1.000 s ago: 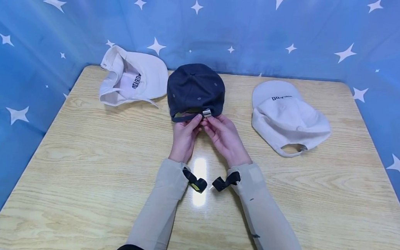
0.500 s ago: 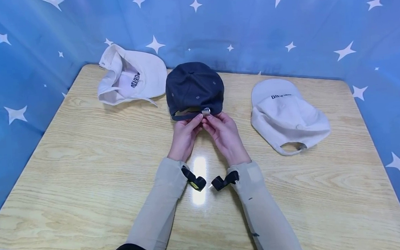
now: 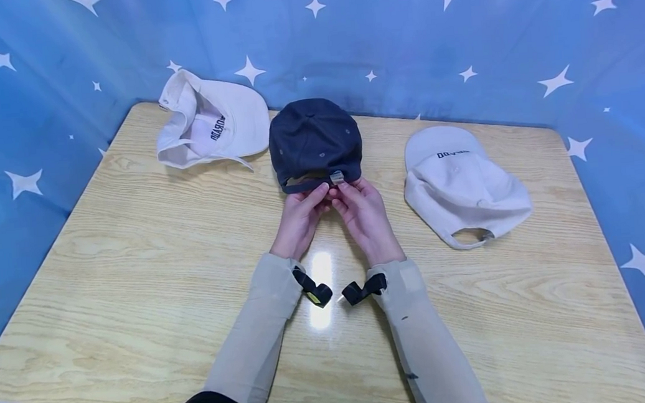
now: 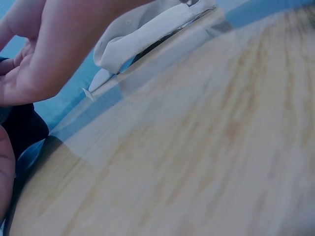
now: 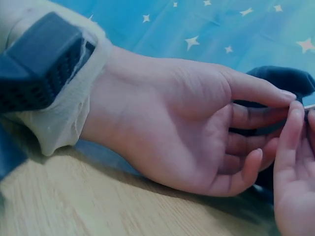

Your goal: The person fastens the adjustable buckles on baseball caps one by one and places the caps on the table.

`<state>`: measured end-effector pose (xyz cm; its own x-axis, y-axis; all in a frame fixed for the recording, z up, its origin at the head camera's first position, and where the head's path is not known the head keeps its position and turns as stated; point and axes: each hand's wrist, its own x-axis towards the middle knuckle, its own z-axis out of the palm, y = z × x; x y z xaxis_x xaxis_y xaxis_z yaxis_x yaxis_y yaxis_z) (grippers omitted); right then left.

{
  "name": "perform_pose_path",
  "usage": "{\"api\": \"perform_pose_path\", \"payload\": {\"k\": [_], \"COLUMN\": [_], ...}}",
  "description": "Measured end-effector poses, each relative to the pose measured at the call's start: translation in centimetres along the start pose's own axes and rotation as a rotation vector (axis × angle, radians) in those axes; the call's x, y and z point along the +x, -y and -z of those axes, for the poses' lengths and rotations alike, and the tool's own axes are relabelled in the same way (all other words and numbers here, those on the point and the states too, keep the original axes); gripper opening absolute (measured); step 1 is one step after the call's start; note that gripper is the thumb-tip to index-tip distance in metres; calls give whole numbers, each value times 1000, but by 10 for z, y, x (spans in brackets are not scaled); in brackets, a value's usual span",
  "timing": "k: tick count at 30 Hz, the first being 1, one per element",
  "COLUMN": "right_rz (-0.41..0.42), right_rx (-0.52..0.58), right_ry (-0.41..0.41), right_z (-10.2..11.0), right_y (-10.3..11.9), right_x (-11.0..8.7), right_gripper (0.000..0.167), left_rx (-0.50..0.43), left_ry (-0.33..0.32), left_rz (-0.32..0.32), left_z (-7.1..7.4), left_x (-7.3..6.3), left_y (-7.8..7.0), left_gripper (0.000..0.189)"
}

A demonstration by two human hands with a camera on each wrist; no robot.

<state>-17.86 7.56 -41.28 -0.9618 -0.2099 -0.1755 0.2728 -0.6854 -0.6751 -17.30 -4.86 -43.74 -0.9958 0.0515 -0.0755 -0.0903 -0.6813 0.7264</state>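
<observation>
A navy baseball cap stands at the back middle of the table in the head view, its rear opening toward the person. Across that opening runs its strap with a silver buckle. My left hand pinches the strap just left of the buckle, thumb on top. My right hand pinches at the buckle from the right, its thumb close by the other. In the right wrist view the left hand's thumb and fingertips meet the right hand's fingertips in front of the cap. The fingers beneath the strap are mostly hidden.
A white cap lies on its side at the back left, its inside showing, right by the navy one. Another white cap rests at the right, brim toward the back. A blue star-patterned curtain hangs behind the wooden table.
The navy cap has shifted slightly, and its buckle has moved a little to the right and tilted under the right thumb. Both hands keep their pinch on the strap.
</observation>
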Motion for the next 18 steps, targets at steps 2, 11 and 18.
{"api": "perform_pose_path", "payload": {"k": [2, 11, 18], "right_rz": [-7, -28, -37], "right_rx": [31, 92, 63], "right_ry": [4, 10, 15], "right_z": [1, 3, 3], "right_y": [1, 4, 3], "right_x": [0, -1, 0], "right_gripper": [7, 9, 8], "left_rx": [-18, -70, -60], "left_ry": [13, 14, 1], "left_rz": [1, -6, -15], "left_z": [0, 1, 3], "left_x": [0, -1, 0], "left_y": [0, -3, -2], "left_gripper": [11, 10, 11]}}
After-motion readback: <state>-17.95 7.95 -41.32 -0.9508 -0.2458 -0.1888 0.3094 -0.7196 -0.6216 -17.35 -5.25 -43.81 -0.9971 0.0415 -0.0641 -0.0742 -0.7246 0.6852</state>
